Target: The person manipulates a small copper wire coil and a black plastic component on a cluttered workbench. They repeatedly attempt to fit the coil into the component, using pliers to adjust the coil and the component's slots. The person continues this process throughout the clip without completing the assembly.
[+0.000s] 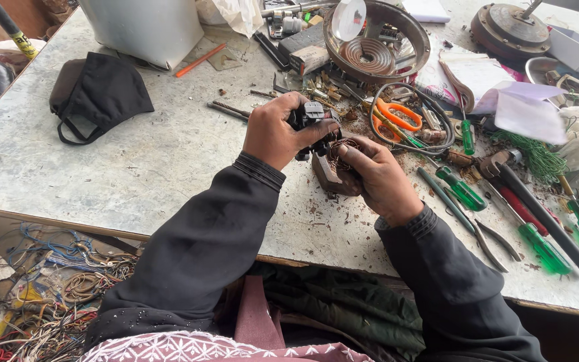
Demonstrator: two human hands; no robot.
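- Black motor part (313,117) above table (135,167), clutched in left hand (273,131), fingers wrapped tight.
- Brown coil piece (333,175) just below, pinched by right hand (376,177).
- Orange scissors (397,115), green screwdrivers (460,188) right; black mask (105,90) left.

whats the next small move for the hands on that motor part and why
Probably keep the brown core pinned with the right hand while the left hand eases the black piece up and away. The black piece sits at the core's top end, and tangled copper winding shows between them, so a slow pull seems safer than a yank.
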